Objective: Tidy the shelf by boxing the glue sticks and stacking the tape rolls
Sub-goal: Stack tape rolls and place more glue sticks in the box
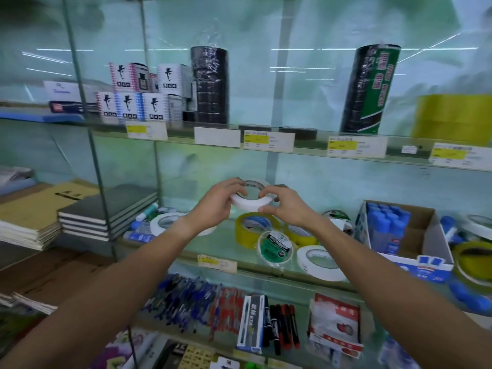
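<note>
The white tape roll (250,198) sits at the centre of the frame, lifted above the glass shelf (266,265) and held between both hands; the left hand (217,205) grips its left side with fingers curled over the top edge and the thumb underneath, and the right hand (283,206) pinches its right side, fingertips hooked over the rim and thumb pressed at the lower edge; the roll is tilted slightly, its open core facing up and toward the camera.

By my reading the task is only partly done; the glue stick box (415,230) at the right of the frame already holds a block of blue-capped sticks standing upright, yet loose glue sticks (145,230) lie at the left end of the shelf, and more blue ones lie beyond the box at the right edge; no stack of tape is visible on this shelf; a yellow tape roll (254,227) stands just below the hands, a green-labelled roll (275,247) leans in front of it, a white roll (320,262) lies toward the lower right, and another white roll (166,222) sits left of the left wrist, all scattered singly.

What is left, I judge, is nearly all the stacking, plus boxing the stray sticks on both sides.
</note>
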The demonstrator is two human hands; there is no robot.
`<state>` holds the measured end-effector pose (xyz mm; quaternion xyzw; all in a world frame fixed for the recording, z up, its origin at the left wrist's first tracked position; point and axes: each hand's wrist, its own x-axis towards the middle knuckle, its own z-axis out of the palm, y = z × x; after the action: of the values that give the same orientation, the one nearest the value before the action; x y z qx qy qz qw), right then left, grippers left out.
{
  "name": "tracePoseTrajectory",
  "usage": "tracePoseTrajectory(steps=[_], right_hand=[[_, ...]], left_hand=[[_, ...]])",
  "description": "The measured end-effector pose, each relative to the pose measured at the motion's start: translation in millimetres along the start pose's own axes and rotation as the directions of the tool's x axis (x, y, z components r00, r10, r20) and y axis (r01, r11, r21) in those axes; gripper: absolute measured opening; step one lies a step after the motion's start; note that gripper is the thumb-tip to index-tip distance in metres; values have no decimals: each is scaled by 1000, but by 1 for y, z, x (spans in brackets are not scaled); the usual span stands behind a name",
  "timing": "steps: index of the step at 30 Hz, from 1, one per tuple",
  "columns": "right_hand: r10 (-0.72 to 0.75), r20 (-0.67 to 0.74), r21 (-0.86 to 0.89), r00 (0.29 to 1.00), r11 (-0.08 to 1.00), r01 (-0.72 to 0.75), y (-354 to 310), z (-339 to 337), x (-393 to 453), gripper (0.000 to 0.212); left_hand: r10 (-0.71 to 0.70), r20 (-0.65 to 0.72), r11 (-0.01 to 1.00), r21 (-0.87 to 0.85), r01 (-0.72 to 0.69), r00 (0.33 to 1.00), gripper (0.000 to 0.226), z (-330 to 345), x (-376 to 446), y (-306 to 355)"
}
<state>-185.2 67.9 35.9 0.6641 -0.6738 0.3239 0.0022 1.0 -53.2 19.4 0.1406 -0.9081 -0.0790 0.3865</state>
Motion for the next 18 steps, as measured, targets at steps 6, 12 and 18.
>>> tracePoseTrajectory(steps=[6,12,18], right_hand=[[19,18,12,1000,1000,-20,-10,23,18,32],[60,24,-7,998,998,-60,-17,46,28,33],[117,36,-28,993,993,-116,-21,63,34,29]], left_hand=[[-205,20,977,61,203,979,56,-17,-11,-39],[-532,116,810,360,464,839,19,-30,-27,-71],[-586,217,690,639,341,780,29,-31,-51,-68]])
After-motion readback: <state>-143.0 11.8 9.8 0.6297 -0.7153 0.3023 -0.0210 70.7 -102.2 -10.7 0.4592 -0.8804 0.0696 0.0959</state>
